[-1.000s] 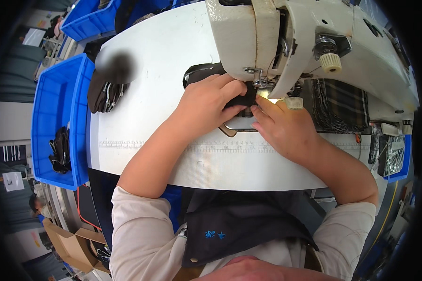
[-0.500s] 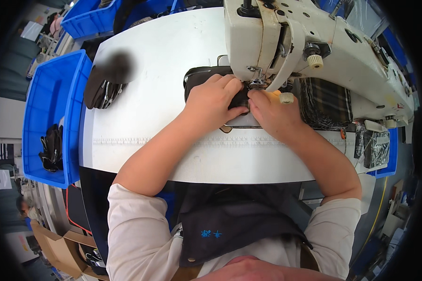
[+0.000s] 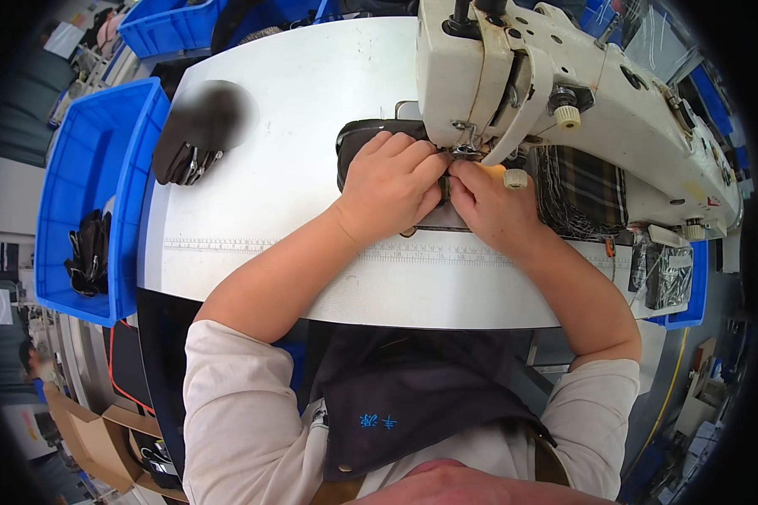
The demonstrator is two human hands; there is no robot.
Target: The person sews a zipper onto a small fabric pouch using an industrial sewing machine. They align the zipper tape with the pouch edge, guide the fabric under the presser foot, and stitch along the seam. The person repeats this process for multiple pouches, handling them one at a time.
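Note:
A dark fabric pouch piece (image 3: 351,143) with a light-coloured line along its top edge lies under the head of a white sewing machine (image 3: 455,80). My left hand (image 3: 392,181) is closed over its right part, fingers curled and pressing down. Just right of it, my right hand (image 3: 499,209) pinches the edge close to the presser foot (image 3: 467,152); its fingertips are bunched together, and the exact grip is hidden. Both hands meet almost directly below the needle area. Something yellow-orange (image 3: 494,172) shows beside my right fingers.
Dark plaid fabric pieces (image 3: 583,189) are stacked right of my right hand. Left on the white table (image 3: 286,168) lies a pile of dark pieces (image 3: 181,151), partly blurred. A blue bin (image 3: 130,252) holding dark items stands at the left edge. Plastic-wrapped packs (image 3: 669,276) sit far right.
My left hand has shifted slightly right, and its thumb has drawn in toward the fingers. My right hand stays by the presser foot. The whole view has moved a little.

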